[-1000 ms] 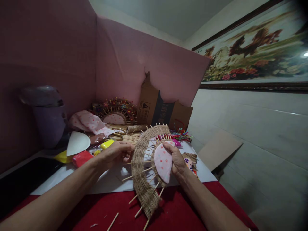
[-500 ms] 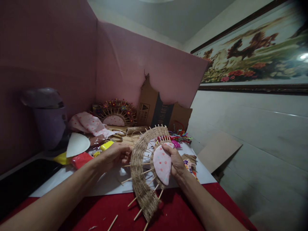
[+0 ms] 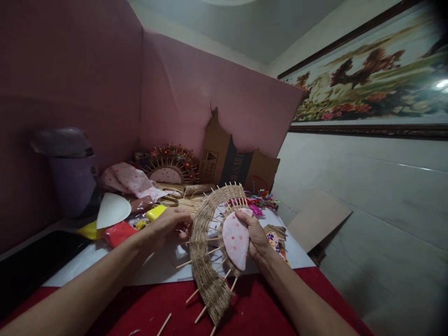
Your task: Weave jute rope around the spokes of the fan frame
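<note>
The woven half-ring (image 3: 206, 242), a band of twine over thin sticks around a padded dotted half-disc (image 3: 236, 238), is held up in front of the body, above the place where the white sheet (image 3: 91, 266) meets the red cloth (image 3: 273, 303) on the bench. Its long axis runs from the near end to the far end, steeply in the view, with the far end leaning a little to the right. The curved side bulges left, and the half-disc's straight edge faces right, toward the right hand (image 3: 258, 235). Stick ends fan outward, the longer ones pointing left and toward the body at the near end.

The right hand grasps the half-disc by its straight edge, thumb on the dotted face. The left hand (image 3: 177, 224) is at the band's outer edge with its fingers curled; whether they pinch anything I cannot tell.

Among the containers, a purple bin (image 3: 73, 184) stands at the left rear, clear plastic over its top; what is inside is hidden. Near the left forearm lie a red packet (image 3: 120, 233) and a yellow packet (image 3: 156, 212), each a solid colour under shiny wrapping, with a white half-round piece (image 3: 114, 211) beside them. At the back, a second half-ring (image 3: 166, 173) stands with its curve upward and its straight edge down, left of the cut cardboard (image 3: 219, 161)
</note>
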Tool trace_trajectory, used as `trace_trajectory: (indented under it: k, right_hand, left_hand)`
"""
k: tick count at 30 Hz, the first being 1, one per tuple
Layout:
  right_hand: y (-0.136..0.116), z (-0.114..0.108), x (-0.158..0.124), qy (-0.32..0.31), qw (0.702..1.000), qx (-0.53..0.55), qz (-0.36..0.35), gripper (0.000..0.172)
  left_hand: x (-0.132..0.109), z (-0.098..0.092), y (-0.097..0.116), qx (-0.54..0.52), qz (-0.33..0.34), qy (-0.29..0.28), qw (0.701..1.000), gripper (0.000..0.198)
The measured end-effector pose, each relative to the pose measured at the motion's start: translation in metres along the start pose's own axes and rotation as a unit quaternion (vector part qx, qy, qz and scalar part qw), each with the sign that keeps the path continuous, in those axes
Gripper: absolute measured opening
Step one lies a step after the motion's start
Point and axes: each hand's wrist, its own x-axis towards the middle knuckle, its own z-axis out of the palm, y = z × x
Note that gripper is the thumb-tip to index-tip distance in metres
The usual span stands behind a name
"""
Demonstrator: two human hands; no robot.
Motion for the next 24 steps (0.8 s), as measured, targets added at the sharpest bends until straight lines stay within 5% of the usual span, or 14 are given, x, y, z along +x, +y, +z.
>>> trace_trajectory:
  k: [6,12,24]
  right_hand:
    - [-0.009,0.002,-0.008,-0.049,0.997,-0.022,0.047,0.009]
    - [-0.016,0.003,-0.024,-0.098,0.987,-0.097,0.088,0.011]
    - [0.0,0.012,-0.039,-0.218,0.922,-0.288,0.138,0.036]
  left_hand:
    - [-0.011,-0.001,0.015,0.01,0.054,-0.061,0.997,0.01]
    - [-0.015,-0.008,0.03,-0.138,0.129,-0.049,0.981,0.021]
    - [-0.011,-0.009,0.024,-0.007,0.059,-0.031,0.998,0.021]
